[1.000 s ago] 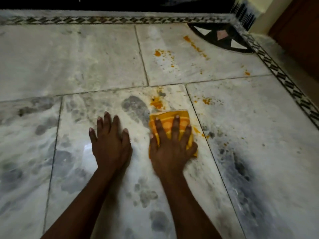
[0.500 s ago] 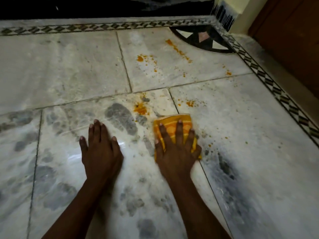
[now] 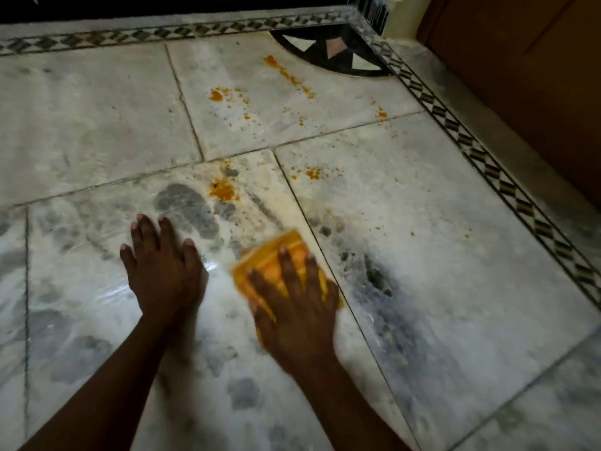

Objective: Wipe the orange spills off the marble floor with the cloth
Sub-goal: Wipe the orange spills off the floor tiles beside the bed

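Because your right hand (image 3: 294,299) lay flat with fingers spread over the folded orange cloth (image 3: 276,255), the cloth was pinned to the marble floor (image 3: 422,255) rather than gripped: nothing was pinched, only pressed. That spread likely served to load the whole pad evenly for a scrub. The hand and cloth showed blur, so I judged them in motion, direction not certain.

Cloth position: on the near slab, just beside the grout line (image 3: 328,265) running toward the far edge, its right side touching or lapping that line.

Your left hand (image 3: 162,271) was open, palm down on bare marble, holding nothing. I read it as a brace for your weight while you leaned forward.

Spills seen:
- Nearest blot (image 3: 222,190), on the same slab as the cloth, near that slab's far edge and apart from the cloth. Pale smearing lay between the two.
- Small scatter (image 3: 313,172) across the grout line, on the right-hand slab.
- Far patch (image 3: 216,94) and a streak (image 3: 286,74) toward the floor's far right corner, by the dark inlay (image 3: 328,56).

Judgement: wiping was early; most orange was untouched, and the loaded cloth risked smearing.
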Demonstrator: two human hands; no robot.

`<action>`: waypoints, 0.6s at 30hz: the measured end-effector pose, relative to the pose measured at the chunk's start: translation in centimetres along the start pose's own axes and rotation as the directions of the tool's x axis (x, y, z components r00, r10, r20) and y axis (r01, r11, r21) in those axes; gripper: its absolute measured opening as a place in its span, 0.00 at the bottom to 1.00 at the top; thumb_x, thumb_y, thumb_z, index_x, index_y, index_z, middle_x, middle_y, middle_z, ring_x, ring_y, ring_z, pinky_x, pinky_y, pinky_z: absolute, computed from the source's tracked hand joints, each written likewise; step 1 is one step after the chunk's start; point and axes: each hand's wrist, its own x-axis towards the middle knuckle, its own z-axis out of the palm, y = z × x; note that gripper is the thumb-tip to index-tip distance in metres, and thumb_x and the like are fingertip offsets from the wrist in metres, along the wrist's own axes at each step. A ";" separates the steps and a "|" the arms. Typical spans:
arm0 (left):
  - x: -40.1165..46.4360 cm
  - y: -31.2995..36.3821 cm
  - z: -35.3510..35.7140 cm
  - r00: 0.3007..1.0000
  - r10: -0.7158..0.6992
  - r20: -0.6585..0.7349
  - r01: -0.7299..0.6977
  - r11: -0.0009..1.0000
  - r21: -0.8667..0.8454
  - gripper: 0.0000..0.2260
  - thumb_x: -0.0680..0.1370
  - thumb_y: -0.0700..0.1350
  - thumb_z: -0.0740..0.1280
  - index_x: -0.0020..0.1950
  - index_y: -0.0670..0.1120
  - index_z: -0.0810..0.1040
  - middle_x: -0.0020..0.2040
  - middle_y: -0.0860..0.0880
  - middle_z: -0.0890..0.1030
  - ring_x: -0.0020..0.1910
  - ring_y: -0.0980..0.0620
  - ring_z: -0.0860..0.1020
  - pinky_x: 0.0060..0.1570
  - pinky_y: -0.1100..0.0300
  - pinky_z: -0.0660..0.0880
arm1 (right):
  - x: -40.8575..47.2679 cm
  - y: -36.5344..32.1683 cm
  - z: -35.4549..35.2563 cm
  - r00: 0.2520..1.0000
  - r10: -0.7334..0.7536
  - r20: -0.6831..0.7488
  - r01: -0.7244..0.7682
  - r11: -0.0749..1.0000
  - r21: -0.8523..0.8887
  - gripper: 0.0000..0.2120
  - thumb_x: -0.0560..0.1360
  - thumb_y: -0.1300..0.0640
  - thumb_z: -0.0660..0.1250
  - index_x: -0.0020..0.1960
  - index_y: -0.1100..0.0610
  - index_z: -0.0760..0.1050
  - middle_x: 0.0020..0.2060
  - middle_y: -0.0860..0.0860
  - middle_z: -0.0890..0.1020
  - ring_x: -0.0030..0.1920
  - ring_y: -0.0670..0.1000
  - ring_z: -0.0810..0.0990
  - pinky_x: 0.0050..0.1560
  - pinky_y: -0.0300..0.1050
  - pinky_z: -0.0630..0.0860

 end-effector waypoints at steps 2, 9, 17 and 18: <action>-0.1 -0.2 0.1 1.000 0.002 -0.010 -0.002 1.000 -0.012 0.32 0.82 0.55 0.50 0.81 0.37 0.66 0.82 0.31 0.62 0.82 0.32 0.61 0.77 0.32 0.58 | -3.6 3.6 -0.9 0.997 -0.064 -0.051 0.064 0.998 -0.002 0.24 0.80 0.34 0.60 0.76 0.29 0.66 0.83 0.47 0.62 0.82 0.58 0.61 0.72 0.67 0.63; -0.1 -0.6 0.6 1.000 0.013 0.008 -0.013 0.999 -0.034 0.32 0.82 0.55 0.52 0.82 0.38 0.64 0.83 0.32 0.61 0.83 0.33 0.59 0.79 0.34 0.55 | 5.9 7.0 0.5 0.795 0.599 -0.096 -0.602 0.798 -0.001 0.28 0.79 0.31 0.54 0.79 0.31 0.61 0.84 0.51 0.60 0.82 0.66 0.55 0.73 0.74 0.54; -0.1 -1.2 0.3 1.000 -0.009 0.013 0.010 0.995 -0.095 0.33 0.81 0.56 0.54 0.81 0.39 0.68 0.82 0.34 0.64 0.83 0.35 0.61 0.79 0.35 0.58 | -1.4 1.5 0.4 0.999 0.022 -0.040 -0.023 1.000 -0.014 0.25 0.79 0.30 0.58 0.76 0.25 0.61 0.84 0.45 0.56 0.84 0.57 0.56 0.75 0.69 0.55; -0.2 -1.2 0.5 1.000 -0.012 0.017 0.014 0.995 -0.102 0.32 0.81 0.56 0.54 0.81 0.40 0.69 0.82 0.35 0.64 0.83 0.36 0.61 0.79 0.36 0.58 | -0.5 2.8 0.6 0.992 0.114 -0.050 -0.116 0.992 -0.048 0.26 0.78 0.30 0.58 0.76 0.25 0.62 0.84 0.46 0.57 0.83 0.59 0.56 0.75 0.70 0.54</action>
